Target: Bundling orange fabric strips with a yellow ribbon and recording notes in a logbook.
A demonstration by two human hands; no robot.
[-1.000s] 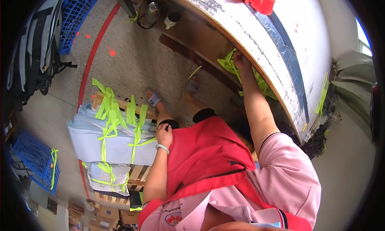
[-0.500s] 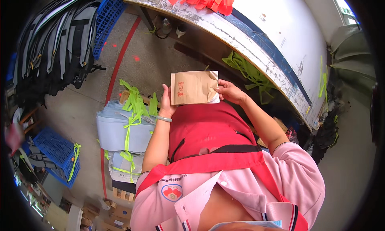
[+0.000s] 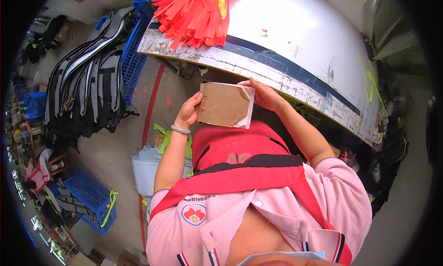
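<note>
A brown-covered notebook (image 3: 224, 105), closed and with worn, curled right corners, is held up in front of my red apron. My left hand (image 3: 188, 111) grips its left edge, thumb at the front and the other fingers behind it. At the upper right corner my right hand (image 3: 264, 96) holds the notebook, its fingers partly hidden along the top edge. White page edges show down the right side. A pale bangle (image 3: 181, 129) circles my left wrist.
Beyond the notebook stands a worn white table (image 3: 295, 39) with a bundle of red strips (image 3: 198, 16). Grey and black bag pieces (image 3: 87, 81) hang over a blue crate (image 3: 130, 65) at left. Pale stacked sheets (image 3: 146, 166) sit beside my left arm; another blue crate (image 3: 87, 192) is lower left.
The view has shifted, so more of the table and red strips shows. My right hand has moved up from the notebook's right edge to its upper corner. Both hands still hold it.
</note>
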